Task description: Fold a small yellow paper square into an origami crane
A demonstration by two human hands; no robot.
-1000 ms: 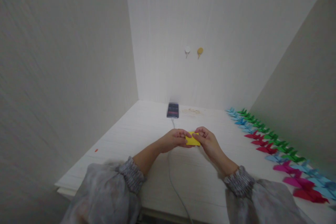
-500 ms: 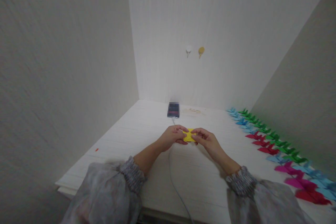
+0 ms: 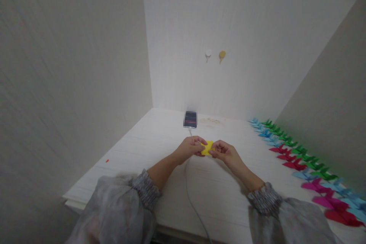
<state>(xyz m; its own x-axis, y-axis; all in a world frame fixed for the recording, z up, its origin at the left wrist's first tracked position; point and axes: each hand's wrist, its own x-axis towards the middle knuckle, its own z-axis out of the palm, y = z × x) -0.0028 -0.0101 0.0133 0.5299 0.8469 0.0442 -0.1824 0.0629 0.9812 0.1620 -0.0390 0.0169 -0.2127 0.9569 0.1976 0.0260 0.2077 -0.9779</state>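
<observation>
A small piece of folded yellow paper (image 3: 207, 147) is held up over the white table, between my two hands. My left hand (image 3: 191, 147) pinches its left side, with fingers behind and thumb in front. At the paper's right edge, my right hand (image 3: 224, 150) grips with thumb and forefinger, near the lower corner. The fingers hide parts of the paper, so its exact fold cannot be made out.
Rows of folded paper cranes (image 3: 297, 150) in green, blue, red and pink line the table's right side. A phone (image 3: 190, 119) stands at the back, its cable (image 3: 188, 194) running to the front edge. Two hooks (image 3: 222, 55) are on the wall. An orange scrap (image 3: 107, 161) lies left.
My right fingers have shifted on the paper's right edge, and its outline there looks less square. My left hand keeps its pinch. The whole view has moved slightly.
</observation>
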